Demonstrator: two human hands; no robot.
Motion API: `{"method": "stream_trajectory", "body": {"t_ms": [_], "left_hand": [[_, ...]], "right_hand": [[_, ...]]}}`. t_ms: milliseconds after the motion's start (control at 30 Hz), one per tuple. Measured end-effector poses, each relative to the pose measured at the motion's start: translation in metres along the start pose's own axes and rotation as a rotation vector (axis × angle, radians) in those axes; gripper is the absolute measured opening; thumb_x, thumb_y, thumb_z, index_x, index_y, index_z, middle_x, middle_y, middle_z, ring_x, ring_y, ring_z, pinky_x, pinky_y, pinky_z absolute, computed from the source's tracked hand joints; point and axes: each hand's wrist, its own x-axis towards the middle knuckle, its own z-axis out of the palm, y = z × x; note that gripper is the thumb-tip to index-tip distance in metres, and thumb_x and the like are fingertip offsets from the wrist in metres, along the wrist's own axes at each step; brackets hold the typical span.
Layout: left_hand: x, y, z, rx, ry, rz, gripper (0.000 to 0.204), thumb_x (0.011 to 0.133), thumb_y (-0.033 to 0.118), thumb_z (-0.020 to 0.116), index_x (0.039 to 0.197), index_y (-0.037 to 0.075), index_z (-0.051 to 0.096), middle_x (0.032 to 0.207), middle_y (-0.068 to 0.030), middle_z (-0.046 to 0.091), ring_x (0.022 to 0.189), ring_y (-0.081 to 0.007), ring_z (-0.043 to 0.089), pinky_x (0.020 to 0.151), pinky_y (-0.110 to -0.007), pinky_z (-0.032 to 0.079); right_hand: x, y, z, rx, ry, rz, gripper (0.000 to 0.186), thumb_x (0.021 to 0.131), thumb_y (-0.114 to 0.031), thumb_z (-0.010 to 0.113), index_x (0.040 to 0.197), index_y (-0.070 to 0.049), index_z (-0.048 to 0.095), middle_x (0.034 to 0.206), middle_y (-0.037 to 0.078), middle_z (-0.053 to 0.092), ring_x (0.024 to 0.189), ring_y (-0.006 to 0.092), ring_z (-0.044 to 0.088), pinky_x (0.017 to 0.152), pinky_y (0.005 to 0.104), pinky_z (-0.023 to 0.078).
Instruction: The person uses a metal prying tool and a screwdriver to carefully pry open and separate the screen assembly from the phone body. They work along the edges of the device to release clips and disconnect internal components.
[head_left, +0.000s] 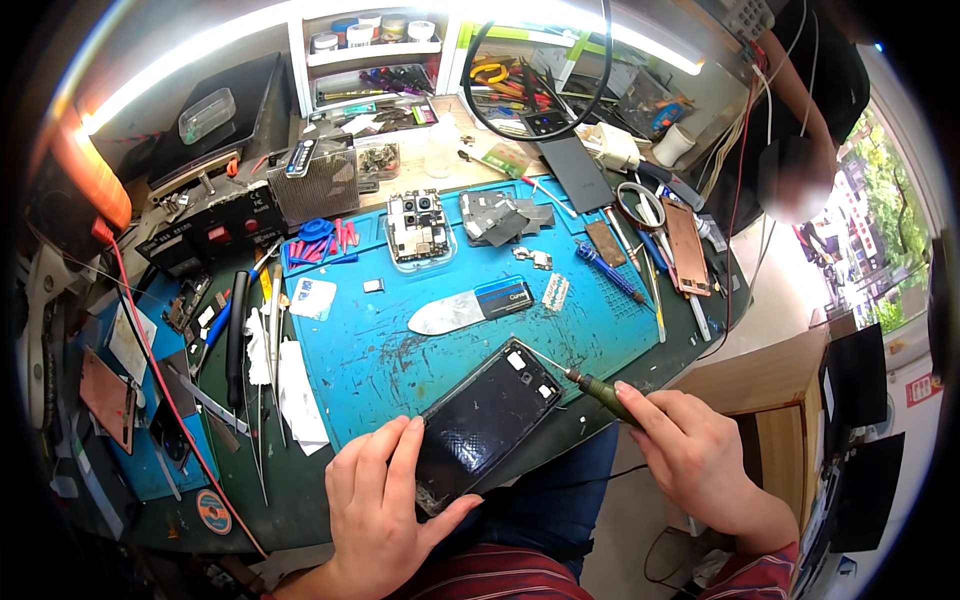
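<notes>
- The dark smartphone (pixel 488 428) sat at the six o'clock side of the blue work mat (pixel 365 345), its top end pointing toward one o'clock.
- The step in hand looked like working the thin-shafted, green-handled tool (pixel 602 396) along the phone's top edge; a shallow angle and light, short strokes probably suited it best.
- Good control called for a firmly braced phone, with the bracing fingers well clear of the tip, as they were.
- The left hand (pixel 375 495), at the phone's eight o'clock, gripped its lower end, thumb and fingers parted by the body.
- The right hand (pixel 690 445), at three o'clock, pinched the handle narrowly between thumb and forefinger.
- Whether the tip touched the phone, one could not tell.
</notes>
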Motion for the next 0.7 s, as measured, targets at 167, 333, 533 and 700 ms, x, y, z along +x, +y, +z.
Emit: {"method": "stream_trajectory", "body": {"t_ms": [167,333,533,700], "left_hand": [[-0.002,-0.003,-0.003,-0.046,0.014,0.013,0.094,0.073,0.040,0.098,0.147,-0.004,0.059,0.146,-0.0192,0.060,0.129,-0.0402,0.056,0.109,-0.051,0.044],[-0.010,-0.007,-0.001,-0.561,0.097,0.067,0.078,0.082,0.035,0.096,0.143,-0.002,0.065,0.137,-0.0175,0.068,0.115,-0.0320,0.069,0.096,-0.042,0.056],[-0.016,0.021,0.013,-1.292,-0.002,-0.153,0.032,0.098,0.004,0.082,0.128,-0.002,0.073,0.119,-0.0119,0.073,0.093,-0.0134,0.075,0.078,-0.027,0.060],[-0.044,0.023,0.015,-1.185,-0.078,-0.145,0.025,0.100,-0.004,0.078,0.124,-0.003,0.070,0.121,-0.0116,0.071,0.106,-0.0155,0.068,0.093,-0.031,0.058]], "right_hand": [[0.001,0.002,-0.014,0.307,-0.145,0.121,0.063,0.095,-0.015,0.083,0.154,-0.008,0.062,0.109,0.012,0.072,0.092,0.0291,0.074,0.076,0.0375,0.059],[-0.019,-0.015,0.016,1.143,-0.357,0.262,0.052,0.111,-0.023,0.067,0.156,-0.002,0.052,0.128,0.012,0.071,0.114,0.0213,0.069,0.102,0.0371,0.055],[-0.027,-0.071,0.076,1.520,-0.435,0.047,0.044,0.109,-0.011,0.063,0.149,0.001,0.049,0.119,0.011,0.068,0.110,0.0177,0.067,0.096,0.0354,0.055],[-0.032,-0.078,0.088,1.299,-0.287,-0.090,0.031,0.105,-0.016,0.072,0.129,0.002,0.067,0.096,0.012,0.068,0.085,0.0269,0.067,0.076,0.0373,0.051]]}}
